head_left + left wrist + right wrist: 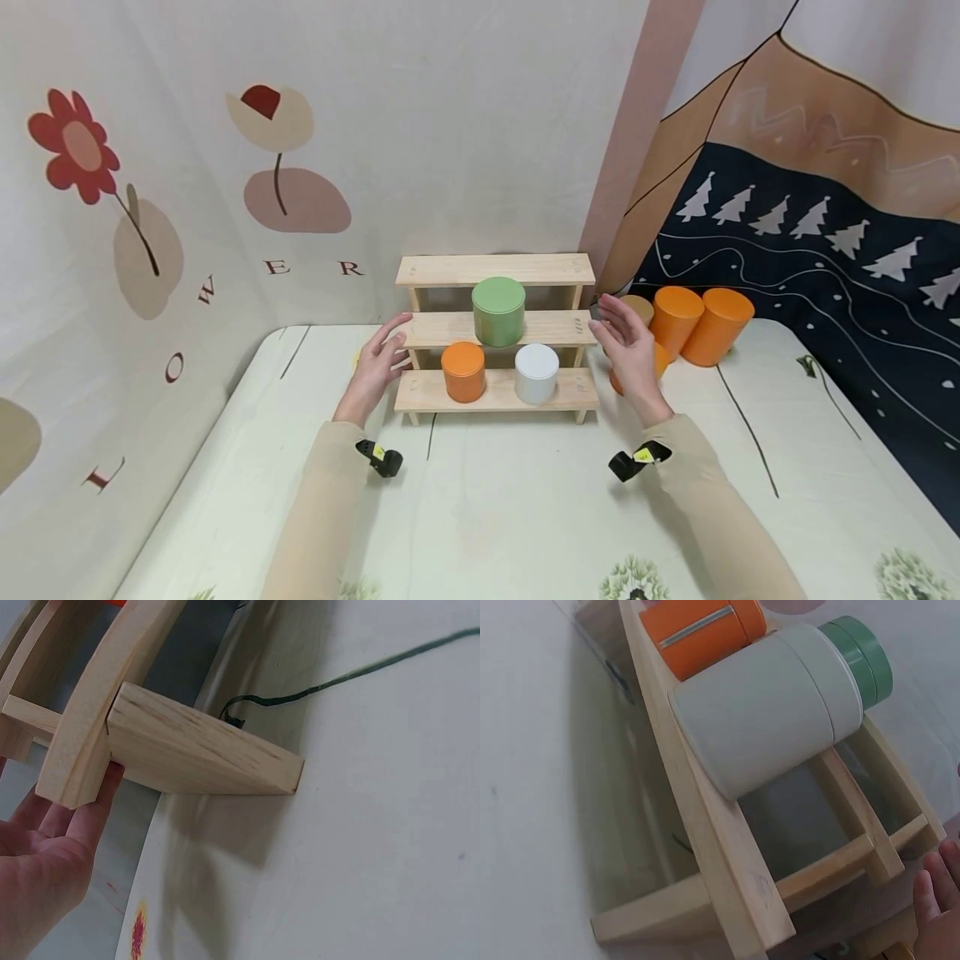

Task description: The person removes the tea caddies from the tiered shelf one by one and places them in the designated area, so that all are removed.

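Note:
A three-step wooden display shelf stands against the back wall. An orange canister and a white canister sit on its lowest step; a green canister is on the middle one. My left hand is at the shelf's left end. In the left wrist view its fingers reach to the underside of a step, beside the leg. My right hand is upright at the right end, fingers extended close by the step ends in the right wrist view.
Behind and beside my right hand, several orange canisters and a tan one stand on the table. A pale cloth with printed stems and flowers covers the table. Patterned cloth walls close off the back and sides.

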Tool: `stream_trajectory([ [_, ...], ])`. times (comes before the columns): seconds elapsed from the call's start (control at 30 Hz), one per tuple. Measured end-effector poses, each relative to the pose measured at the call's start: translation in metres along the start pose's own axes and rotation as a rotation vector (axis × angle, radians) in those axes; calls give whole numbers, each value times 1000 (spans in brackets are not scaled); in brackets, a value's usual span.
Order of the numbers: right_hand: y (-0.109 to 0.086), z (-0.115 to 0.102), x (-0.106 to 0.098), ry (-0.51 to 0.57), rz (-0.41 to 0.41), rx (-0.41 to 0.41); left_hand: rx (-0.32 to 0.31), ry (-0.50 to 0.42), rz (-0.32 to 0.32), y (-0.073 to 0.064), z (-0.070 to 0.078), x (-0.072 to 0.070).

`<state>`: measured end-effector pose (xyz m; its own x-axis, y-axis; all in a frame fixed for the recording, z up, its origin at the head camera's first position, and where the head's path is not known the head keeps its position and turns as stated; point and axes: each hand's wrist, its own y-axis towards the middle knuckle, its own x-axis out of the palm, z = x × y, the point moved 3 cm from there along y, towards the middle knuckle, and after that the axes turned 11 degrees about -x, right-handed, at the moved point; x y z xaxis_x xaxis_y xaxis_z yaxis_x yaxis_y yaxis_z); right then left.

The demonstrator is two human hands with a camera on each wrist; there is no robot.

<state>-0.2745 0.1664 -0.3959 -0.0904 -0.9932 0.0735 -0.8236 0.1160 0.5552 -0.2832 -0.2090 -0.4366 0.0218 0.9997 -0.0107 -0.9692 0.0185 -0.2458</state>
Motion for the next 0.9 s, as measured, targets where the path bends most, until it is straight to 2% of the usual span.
stream_trajectory([
  [0.23, 3, 1, 14, 31, -49, -15, -7, 13, -1, -18, 17, 7],
  [0.37, 5, -1, 25, 26, -89, -6, 12, 20, 7, -7, 6, 3],
  [0.47, 7, -15, 35, 0, -116, 5, 30, 28, 16, 3, -5, -1],
  [0.6, 9, -35, 48, -30, -168, 2, 35, 29, 24, 3, -6, -1],
  [0.9, 13, -42, 68, 6, -263, 7, 31, 25, 26, 4, -6, -1],
])
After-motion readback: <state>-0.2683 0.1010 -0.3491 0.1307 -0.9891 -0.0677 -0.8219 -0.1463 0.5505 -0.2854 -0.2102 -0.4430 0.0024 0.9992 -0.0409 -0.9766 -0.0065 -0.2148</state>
